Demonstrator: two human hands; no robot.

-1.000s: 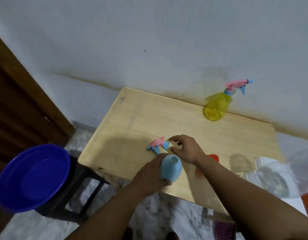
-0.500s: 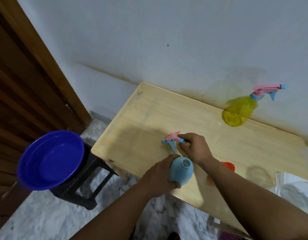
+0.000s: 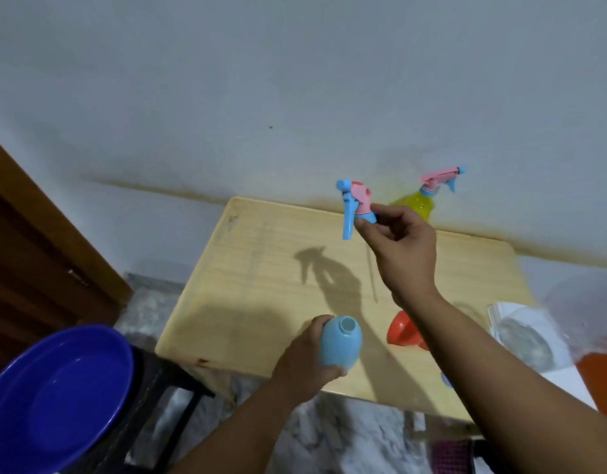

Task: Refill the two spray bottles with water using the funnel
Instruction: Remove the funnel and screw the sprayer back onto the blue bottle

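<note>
Light blue plastic spray bottle (image 3: 341, 342), rounded body, neck open, no cap, tilted a little, gripped by left hand (image 3: 308, 360) just above near edge of pale wooden surface (image 3: 261, 268). Pink-and-blue trigger sprayer head (image 3: 355, 205) lifted clear of bottle, pinched at its blue collar by fingertips (image 3: 363, 230) of right hand (image 3: 402, 248), thin clear dip tube hanging below, faint. Second spray bottle, translucent yellow plastic (image 3: 416, 205), pink-and-blue trigger on, upright at far edge of surface by grey wall (image 3: 295, 80), partly behind right hand. Orange plastic funnel (image 3: 402, 331) lying on surface between both forearms, part hidden by right forearm. Clear plastic container (image 3: 524, 340) at right end of surface, blurred, contents unclear. Dark blue round plastic basin (image 3: 52, 401) on black stool (image 3: 161, 395), left of surface, apart from it. Brown wooden door (image 3: 38, 251) at far left. Marbled floor (image 3: 346, 436) below.
</note>
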